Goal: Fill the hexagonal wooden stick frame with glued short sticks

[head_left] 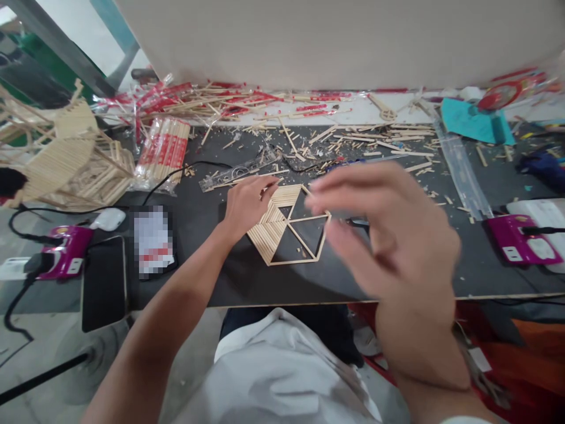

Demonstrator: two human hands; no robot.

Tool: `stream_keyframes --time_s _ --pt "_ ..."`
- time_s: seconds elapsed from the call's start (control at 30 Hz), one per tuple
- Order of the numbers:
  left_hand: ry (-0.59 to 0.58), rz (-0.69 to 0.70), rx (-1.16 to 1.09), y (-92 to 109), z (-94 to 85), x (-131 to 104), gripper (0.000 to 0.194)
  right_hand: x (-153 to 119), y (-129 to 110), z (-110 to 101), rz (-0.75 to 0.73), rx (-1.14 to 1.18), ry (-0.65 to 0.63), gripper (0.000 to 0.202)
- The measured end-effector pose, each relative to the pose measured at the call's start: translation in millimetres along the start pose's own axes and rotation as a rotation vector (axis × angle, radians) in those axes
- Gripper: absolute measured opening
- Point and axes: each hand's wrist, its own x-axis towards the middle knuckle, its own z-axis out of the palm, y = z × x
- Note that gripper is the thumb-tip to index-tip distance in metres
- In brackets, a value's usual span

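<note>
A flat hexagonal frame of wooden sticks (269, 238) lies on the dark tabletop, divided by spokes. Rows of sticks fill its left and upper-left parts, while the right-hand triangles are see-through. My left hand (246, 201) rests on its upper-left side with bent fingers, holding it against the table. Closer to the camera, my right hand (392, 229) is raised over the right of the frame, slightly blurred. Its thumb and fingers are apart, and I see nothing between them. Behind the frame lies a clear plastic ruler (241, 171).
Packed sticks (162, 150) and a larger stick model (75, 153) stand left. Purple power sockets (68, 250) with cables and a black phone (105, 282) sit near the front left; another purple socket (523, 238) is right. Loose stick pieces (375, 138) litter the back.
</note>
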Motion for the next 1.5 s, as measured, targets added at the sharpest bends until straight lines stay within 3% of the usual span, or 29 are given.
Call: stream_keyframes --time_s 0.07,0.2,0.27,0.4,0.53,0.8,1.0,1.3,1.5 --pt "-0.014 0.024 -0.004 -0.4 -0.3 0.1 0.019 19.4 47.2 -2.6 0.089 -0.286 0.128 0.029" --pt "-0.035 0.032 0.003 -0.9 -0.2 -0.1 0.022 30.2 137.7 5.3 0.578 -0.671 0.158 0.054" --pt "-0.034 0.021 0.007 -1.0 0.2 -0.1 0.023 29.7 165.5 11.4 0.713 -0.737 0.096 0.064" --pt "-0.028 0.002 0.007 -3.0 1.9 0.4 0.023 28.1 190.0 17.5 0.729 -0.757 0.086 0.060" --pt "-0.018 -0.028 0.010 -6.8 3.5 2.2 0.021 28.0 196.5 17.1 0.679 -0.752 0.141 0.047" --pt "0.035 -0.116 -0.022 -12.3 4.9 5.7 0.013 28.7 180.7 10.3 0.721 -0.632 0.315 0.049" --pt "0.071 -0.137 -0.152 -21.4 6.8 6.8 0.033 28.4 170.5 17.0 0.574 -0.632 0.242 0.050" --pt "0.048 -0.134 -0.096 -24.0 6.3 8.4 0.020 29.1 145.6 22.7 0.476 -0.647 0.170 0.029" --pt "-0.004 -0.075 -0.119 -19.7 3.2 8.3 0.021 28.4 161.8 29.4 0.349 -0.540 0.296 0.019"
